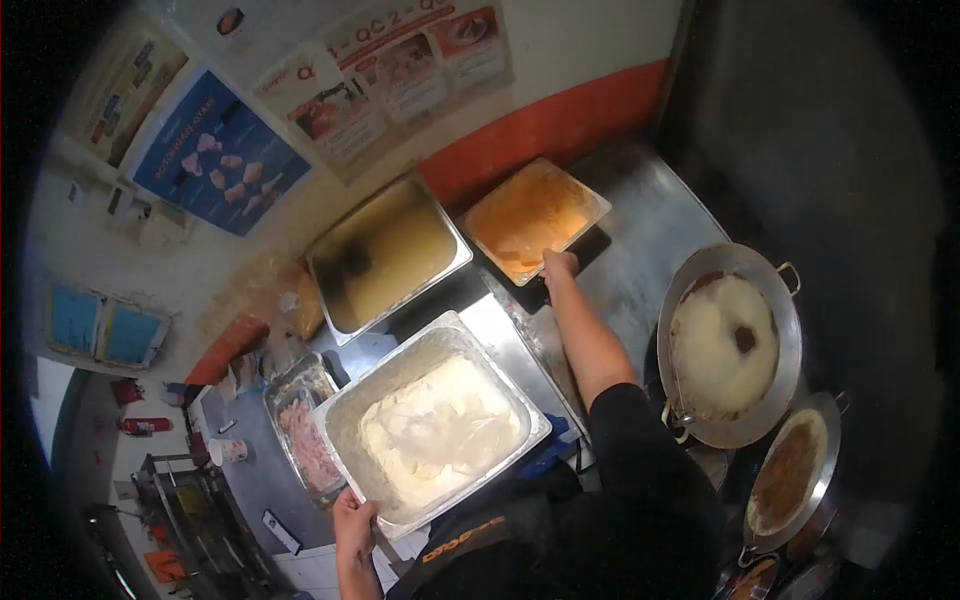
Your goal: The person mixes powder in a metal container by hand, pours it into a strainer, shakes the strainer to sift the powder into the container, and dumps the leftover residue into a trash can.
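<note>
My left hand (355, 520) is closed on the lower left corner of a deep metal pan (537, 432) of pale flour. The flour (440, 425) lies uneven, heaped toward the middle. With my right arm stretched forward, my right hand (559, 265) grips the near rim of a smaller metal pan (590, 225) holding orange powder (530, 215). Its fingers are partly hidden. Between these pans and the wall stands another deep metal pan (458, 252) with cloudy yellowish liquid (395, 265) in it.
A metal tray (325, 375) of raw meat (308, 440) is left of the flour pan. On the right stands a large wok (790, 370) with foaming contents, a second wok (827, 455) below it. A paper cup (228, 452) and a dark flat object (281, 532) lie farther left.
</note>
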Tool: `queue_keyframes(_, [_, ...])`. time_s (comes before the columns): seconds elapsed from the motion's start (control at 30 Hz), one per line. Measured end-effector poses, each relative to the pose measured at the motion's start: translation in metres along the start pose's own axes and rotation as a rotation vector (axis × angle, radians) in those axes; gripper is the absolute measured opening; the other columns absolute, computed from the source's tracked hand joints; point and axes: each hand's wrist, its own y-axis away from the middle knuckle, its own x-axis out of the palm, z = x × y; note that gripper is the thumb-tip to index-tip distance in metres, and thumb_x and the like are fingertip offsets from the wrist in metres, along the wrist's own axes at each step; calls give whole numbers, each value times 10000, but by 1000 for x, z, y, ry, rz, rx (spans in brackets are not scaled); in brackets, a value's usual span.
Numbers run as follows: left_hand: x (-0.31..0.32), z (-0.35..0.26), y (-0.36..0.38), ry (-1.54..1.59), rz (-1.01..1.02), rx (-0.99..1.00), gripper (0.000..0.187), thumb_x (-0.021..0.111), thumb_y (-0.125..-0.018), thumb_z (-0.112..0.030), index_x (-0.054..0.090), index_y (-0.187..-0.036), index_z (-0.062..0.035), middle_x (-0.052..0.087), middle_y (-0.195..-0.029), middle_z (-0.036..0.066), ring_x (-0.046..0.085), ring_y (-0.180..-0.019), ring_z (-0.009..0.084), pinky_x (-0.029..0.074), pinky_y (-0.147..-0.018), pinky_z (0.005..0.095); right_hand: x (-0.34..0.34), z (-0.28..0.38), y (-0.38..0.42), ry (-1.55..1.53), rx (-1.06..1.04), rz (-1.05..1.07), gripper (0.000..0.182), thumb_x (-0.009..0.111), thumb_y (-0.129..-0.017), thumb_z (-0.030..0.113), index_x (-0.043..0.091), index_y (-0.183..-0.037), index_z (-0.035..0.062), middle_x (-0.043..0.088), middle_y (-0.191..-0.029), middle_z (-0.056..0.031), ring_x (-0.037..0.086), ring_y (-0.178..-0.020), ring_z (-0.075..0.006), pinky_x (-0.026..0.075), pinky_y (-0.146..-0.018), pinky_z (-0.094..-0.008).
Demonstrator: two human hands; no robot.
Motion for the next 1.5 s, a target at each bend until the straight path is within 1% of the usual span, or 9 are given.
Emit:
queue_keyframes(0.1, [17, -5, -9, 6, 55, 6, 240, 512, -679, 114, 585, -888, 19, 660, -818, 72, 600, -636, 99, 462, -596, 211, -25, 44, -3, 182, -37, -100, 280, 717, -675, 118, 653, -886, -54, 664, -859, -155, 683, -704, -244, 591, -555, -362])
queue_keyframes(0.23, [26, 0, -33, -14, 194, -10, 256, 514, -680, 116, 587, -907, 25, 662, -829, 73, 609, -667, 103, 468, -625, 213, -50, 80, -14, 143, -39, -66, 364, 691, -704, 76, 592, -1020, -75, 661, -894, -162, 686, -728, -234, 587, -550, -392])
queue_keyframes(0.4, [64, -5, -43, 58, 265, -46, 282, 546, -678, 101, 581, -952, 42, 624, -770, 34, 529, -562, 75, 386, -499, 193, -94, 151, 19, 349, -41, -100, 381, 688, -757, 134, 581, -1117, 74, 666, -939, -74, 657, -691, -196, 555, -483, -332])
queue_keyframes(0.63, [121, -3, -75, 136, 454, -51, 333, 566, -682, 75, 585, -1014, 59, 657, -888, 100, 618, -722, 137, 481, -649, 232, -168, 261, 44, 186, -378, 185, 328, 596, -839, 146, 553, -1148, 44, 663, -870, -147, 673, -658, -268, 571, -456, -422])
queue_keyframes(0.87, [264, -22, -129, 138, 514, 37, 260, 567, -720, 14, 603, -975, 51, 647, -851, 96, 611, -722, 159, 477, -624, 277, -220, 387, 154, 297, -479, 55, 282, 623, -814, 141, 576, -1024, -41, 642, -855, -138, 653, -664, -253, 569, -544, -382])
queue_keyframes(1.1, [402, -25, -246, 54, 361, 116, 171, 625, -702, -59, 609, -856, 15, 642, -810, 97, 593, -716, 180, 464, -639, 324, -244, 411, 189, 429, -492, -66, 288, 636, -794, 162, 600, -960, -71, 638, -817, -125, 634, -627, -212, 555, -536, -337])
queue_keyframes(1.17, [432, -20, -274, 171, 311, 185, 213, 620, -694, -69, 622, -883, 29, 659, -847, 127, 622, -762, 222, 475, -685, 338, -245, 400, 207, 368, -512, -35, 288, 630, -804, 173, 606, -971, -61, 639, -806, -121, 626, -615, -212, 547, -523, -329])
queue_keyframes(1.3, [472, 19, -335, -140, 30, 259, 274, 631, -685, -103, 627, -923, 34, 663, -930, 208, 642, -900, 347, 476, -791, 387, -234, 365, 205, 393, -422, 16, 298, 611, -834, 177, 602, -1009, -64, 661, -866, -139, 660, -686, -248, 580, -579, -362])
queue_keyframes(1.5, [491, 73, -398, 61, 122, 99, 549, 685, -744, -152, 460, -1215, 22, 533, -1192, 241, 515, -1125, 355, 403, -941, 402, -222, 302, 206, 355, -283, 99, 352, 596, -829, 106, 549, -1000, -198, 651, -899, -232, 679, -740, -314, 582, -626, -416])
